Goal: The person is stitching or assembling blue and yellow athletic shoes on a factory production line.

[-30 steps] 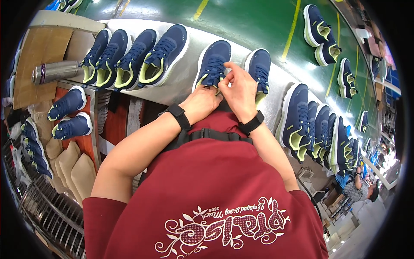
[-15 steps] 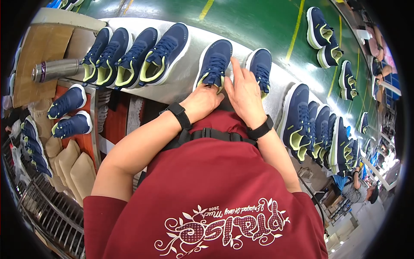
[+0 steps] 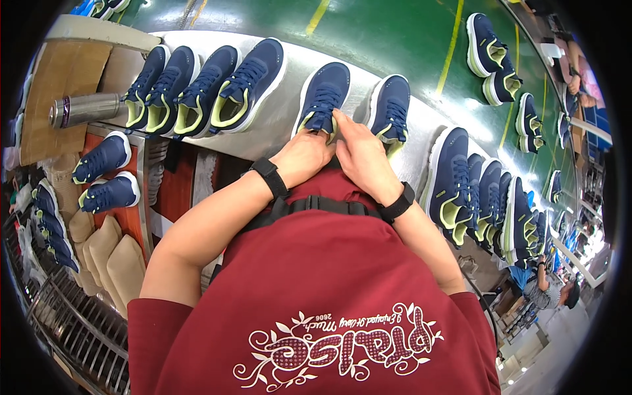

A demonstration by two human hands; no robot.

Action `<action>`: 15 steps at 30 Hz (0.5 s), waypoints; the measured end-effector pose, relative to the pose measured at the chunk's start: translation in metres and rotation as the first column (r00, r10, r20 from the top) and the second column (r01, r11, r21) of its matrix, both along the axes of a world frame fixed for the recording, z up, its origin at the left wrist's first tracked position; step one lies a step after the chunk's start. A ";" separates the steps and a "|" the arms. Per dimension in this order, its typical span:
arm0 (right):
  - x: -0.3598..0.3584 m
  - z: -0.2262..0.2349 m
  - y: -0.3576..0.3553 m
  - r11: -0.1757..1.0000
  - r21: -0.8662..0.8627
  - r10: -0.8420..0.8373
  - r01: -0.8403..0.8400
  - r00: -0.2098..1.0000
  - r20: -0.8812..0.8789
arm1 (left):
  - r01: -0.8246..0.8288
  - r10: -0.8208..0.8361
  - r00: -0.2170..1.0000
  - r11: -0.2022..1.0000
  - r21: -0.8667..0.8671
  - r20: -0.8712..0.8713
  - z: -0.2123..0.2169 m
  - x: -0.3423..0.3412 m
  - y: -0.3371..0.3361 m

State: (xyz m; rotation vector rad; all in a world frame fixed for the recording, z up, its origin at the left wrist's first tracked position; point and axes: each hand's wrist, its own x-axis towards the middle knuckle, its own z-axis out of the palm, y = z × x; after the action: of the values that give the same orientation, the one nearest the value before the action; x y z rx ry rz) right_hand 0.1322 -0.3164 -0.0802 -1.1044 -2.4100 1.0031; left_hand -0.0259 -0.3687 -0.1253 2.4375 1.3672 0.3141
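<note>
A navy sneaker (image 3: 327, 85) with a white sole and lime lining rests on the metal bench, toe pointing away from me. My left hand (image 3: 304, 157) holds it at the opening, its fingertips hidden inside by the tongue. My right hand (image 3: 364, 160) closes on the collar from the right, index finger beside the laces; its other fingertips are partly hidden. Just right of it stands a matching sneaker (image 3: 392, 105), touched by neither hand.
Several matching sneakers (image 3: 253, 76) line the bench to the left, near a metal flask (image 3: 82, 110). More sneakers (image 3: 449, 171) stand at the right. Behind runs a green surface (image 3: 382, 33) with yellow lines, carrying shoe pairs. Beige shoe forms (image 3: 125, 263) are at lower left.
My right hand has moved left and down from the gap between the two sneakers onto the held sneaker's collar. My left hand stays at the shoe's opening.
</note>
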 end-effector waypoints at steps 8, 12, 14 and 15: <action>0.067 0.003 0.047 0.771 0.081 -0.615 0.632 0.771 -0.168 | -0.008 0.015 0.999 0.990 -0.138 0.048 0.025 0.018 0.031; 0.127 -0.063 0.058 0.708 0.104 -0.701 0.698 0.713 -0.005 | 0.061 -0.057 0.998 0.988 -0.144 0.033 0.027 0.043 0.053; 0.144 -0.089 0.063 0.709 0.298 -0.681 0.639 0.730 0.054 | 0.024 -0.015 0.998 0.987 -0.157 0.059 0.040 0.066 0.073; 0.150 -0.092 0.062 0.720 0.391 -0.650 0.574 0.754 0.090 | 0.010 -0.006 1.000 0.962 -0.273 0.014 0.057 0.082 0.081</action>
State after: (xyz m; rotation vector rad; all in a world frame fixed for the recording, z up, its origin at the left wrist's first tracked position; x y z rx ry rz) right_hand 0.2820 -0.2547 -0.1727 -1.7781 -1.9886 0.2300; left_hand 0.0564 -0.2876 -0.0685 2.2095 1.2996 0.1283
